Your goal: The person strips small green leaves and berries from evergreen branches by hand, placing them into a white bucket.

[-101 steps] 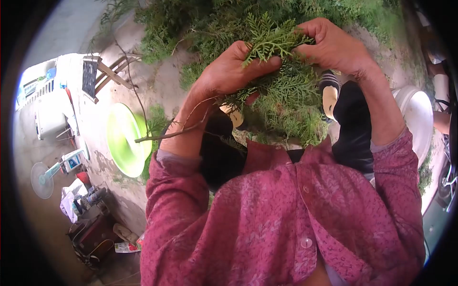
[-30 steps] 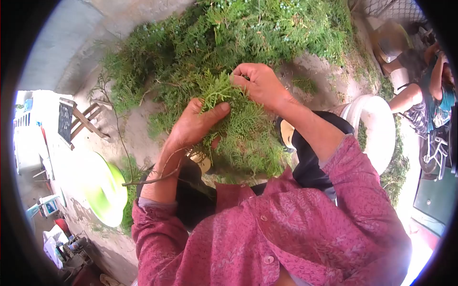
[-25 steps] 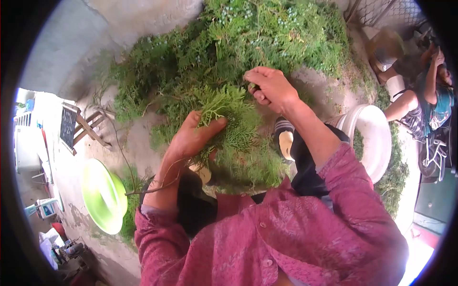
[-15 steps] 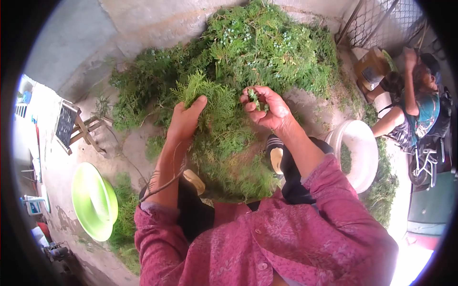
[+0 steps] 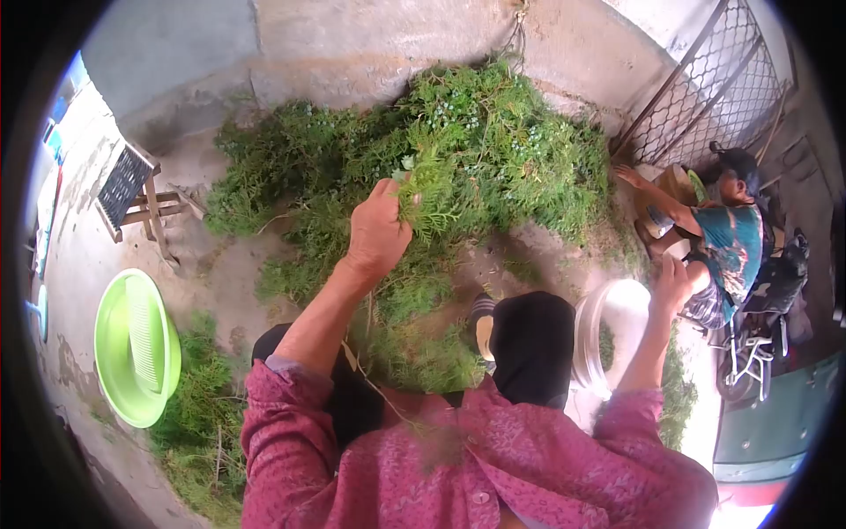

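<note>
My left hand (image 5: 380, 231) is closed around a leafy evergreen sprig (image 5: 429, 198), held up in front of the pile. A thin bare stem hangs below this hand toward my lap. At the right, my right hand (image 5: 674, 284) is over the far side of a white bucket (image 5: 589, 339), its fingers curled together. Whatever lies inside those fingers is hidden. Some green material shows within the bucket. The large heap of evergreen branches (image 5: 520, 150), dotted with pale bluish-green cones, lies against the wall beyond my hands.
A light-green basin (image 5: 110, 353) stands at the left by more cut branches (image 5: 198, 388). Behind it is a small wooden stool (image 5: 145, 207). Another person (image 5: 731, 242) sits at the right near a cardboard box (image 5: 674, 187), with a metal lattice (image 5: 718, 93) behind.
My right hand has moved right, from beside the sprig to the bucket. My left hand has shifted slightly right with the sprig. The view has tilted up, and the other person has lowered an arm.
</note>
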The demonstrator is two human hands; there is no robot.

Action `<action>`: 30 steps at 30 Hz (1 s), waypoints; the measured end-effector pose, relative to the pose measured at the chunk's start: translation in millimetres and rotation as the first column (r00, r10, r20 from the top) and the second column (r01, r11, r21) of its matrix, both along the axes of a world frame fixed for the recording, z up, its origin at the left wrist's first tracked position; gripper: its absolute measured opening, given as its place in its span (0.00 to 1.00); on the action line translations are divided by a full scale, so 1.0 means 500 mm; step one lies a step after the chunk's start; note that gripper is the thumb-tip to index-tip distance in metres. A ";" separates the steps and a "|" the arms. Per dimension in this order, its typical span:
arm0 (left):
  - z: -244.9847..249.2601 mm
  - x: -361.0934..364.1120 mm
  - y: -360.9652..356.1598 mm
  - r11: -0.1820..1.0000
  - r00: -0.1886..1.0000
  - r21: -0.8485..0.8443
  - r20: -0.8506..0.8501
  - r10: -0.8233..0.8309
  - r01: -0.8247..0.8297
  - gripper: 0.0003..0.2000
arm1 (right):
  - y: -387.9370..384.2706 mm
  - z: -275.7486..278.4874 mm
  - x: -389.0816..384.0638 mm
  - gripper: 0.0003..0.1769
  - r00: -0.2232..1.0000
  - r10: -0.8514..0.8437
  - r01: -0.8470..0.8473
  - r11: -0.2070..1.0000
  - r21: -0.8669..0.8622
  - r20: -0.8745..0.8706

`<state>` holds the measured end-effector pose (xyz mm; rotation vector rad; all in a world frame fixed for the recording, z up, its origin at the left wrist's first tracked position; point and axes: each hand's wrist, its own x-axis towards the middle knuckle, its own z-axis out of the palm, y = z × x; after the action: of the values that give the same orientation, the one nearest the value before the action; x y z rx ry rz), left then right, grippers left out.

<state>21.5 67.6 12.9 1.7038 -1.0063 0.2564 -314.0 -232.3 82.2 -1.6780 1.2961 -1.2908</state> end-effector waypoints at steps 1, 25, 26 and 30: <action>0.018 -0.008 0.005 0.997 0.997 0.066 0.065 0.029 -0.033 0.20 | -0.098 -0.068 -0.102 0.08 0.950 -0.041 -0.036 0.971 -0.237 -0.309; 0.028 -0.025 0.000 0.976 0.831 0.211 0.552 -0.067 -0.062 0.19 | 0.390 0.070 0.393 0.18 0.475 0.635 -0.878 0.389 -0.278 -0.609; 0.026 -0.024 0.001 0.975 0.829 0.212 0.555 -0.069 -0.061 0.20 | 0.390 0.064 0.396 0.17 0.480 0.621 -0.877 0.371 -0.307 -0.620; 0.022 -0.025 -0.001 0.972 0.822 0.224 0.566 -0.071 -0.070 0.20 | 0.389 0.055 0.394 0.14 0.471 0.609 -0.881 0.364 -0.304 -0.638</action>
<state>8.8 67.1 23.9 1.8858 -1.5273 0.7064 -117.0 -37.5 109.9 -2.6820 0.0260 -0.7345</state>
